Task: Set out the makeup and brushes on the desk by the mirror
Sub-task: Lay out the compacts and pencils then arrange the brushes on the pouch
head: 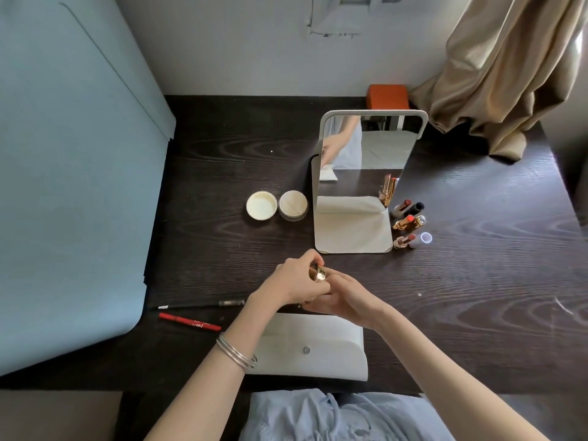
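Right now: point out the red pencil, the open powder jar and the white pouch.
red pencil (190, 322): head view, middle of its barrel.
open powder jar (293, 205): head view, on the puff inside.
white pouch (318, 332): head view, bare flap above the snap.

Three open lipsticks (404, 221), perhaps three caps (425, 237), two pencils (189, 322), one jar (293, 205), one lid (261, 205), one mirror (359, 183), one pouch (313, 348)

We get soft daylight from the upper right by the curtain (509, 68), glare streaks on the dark desk (477, 281), and wide-angle bending at the edges.
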Motion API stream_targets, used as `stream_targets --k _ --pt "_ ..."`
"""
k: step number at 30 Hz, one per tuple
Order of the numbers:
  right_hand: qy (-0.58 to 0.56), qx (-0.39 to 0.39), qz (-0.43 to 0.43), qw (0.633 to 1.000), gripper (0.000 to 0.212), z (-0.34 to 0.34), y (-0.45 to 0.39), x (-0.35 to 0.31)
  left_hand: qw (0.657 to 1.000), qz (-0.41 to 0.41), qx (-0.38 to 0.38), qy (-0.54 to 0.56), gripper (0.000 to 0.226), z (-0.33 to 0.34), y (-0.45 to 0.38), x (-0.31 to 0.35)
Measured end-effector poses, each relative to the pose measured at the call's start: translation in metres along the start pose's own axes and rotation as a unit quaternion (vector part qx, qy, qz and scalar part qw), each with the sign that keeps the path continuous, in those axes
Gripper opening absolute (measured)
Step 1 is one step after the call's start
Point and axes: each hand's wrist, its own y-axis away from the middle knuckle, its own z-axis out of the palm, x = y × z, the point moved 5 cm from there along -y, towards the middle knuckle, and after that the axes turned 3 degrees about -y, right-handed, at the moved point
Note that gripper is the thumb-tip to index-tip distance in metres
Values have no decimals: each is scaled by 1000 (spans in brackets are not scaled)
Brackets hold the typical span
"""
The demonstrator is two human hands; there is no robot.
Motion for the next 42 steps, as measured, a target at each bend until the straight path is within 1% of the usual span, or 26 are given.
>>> stream_targets --k 2,7,12,15,16,19,21,23,25,28,31,32,34,37,39,40,42 --pt "14 19 -5 1000 21 2 -1 -4 1000 13 5 -15 40 0 -1 3" --pt "64 38 6 997 19 3 -7 -16 996 42 21 -71 50 -1 0 10" --pt "89 76 -22 993 30 2 -14 -21 991 85 32 -99 50 2 3 17" --pt "71 38 -40 996 19 11 -12 -28 990 90 32 -106 51 -2 2 14" --pt "68 29 -39 997 19 13 -12 -29 990 92 24 -107 51 -5 2 12" --pt "70 25 -29 997 32 12 -13 -28 991 97 -8 -97 52 -14 3 9" --pt "91 25 -30 995 30 18 -14 -29 989 98 -11 -112 53 -17 4 10" --pt "107 32 -31 993 20 24 -15 -32 985 94 0 -143 51 -17 5 12" --pt "101 30 -32 994 16 28 -15 -33 983 88 12 -159 49 -16 6 13" --pt "96 27 -44 994 16 31 -14 -35 980 84 48 -175 48 -16 11 16" --pt "98 32 -67 992 16 30 -16 -34 962 95 106 -232 46 -15 15 19" --pt "97 36 -71 992 18 30 -17 -34 958 105 113 -243 46 -15 16 18" --pt "105 43 -66 991 24 29 -18 -32 963 119 96 -220 44 -17 17 15" --pt "121 38 -55 990 21 31 -16 -29 986 119 32 -115 44 -26 20 8" --pt "129 37 -48 990 29 31 -17 -27 988 116 19 -104 45 -31 23 8" --pt "131 40 -45 990 34 31 -19 -26 987 112 17 -113 45 -31 24 8" --pt "136 49 -44 989 37 31 -21 -25 985 106 23 -135 45 -27 24 10"
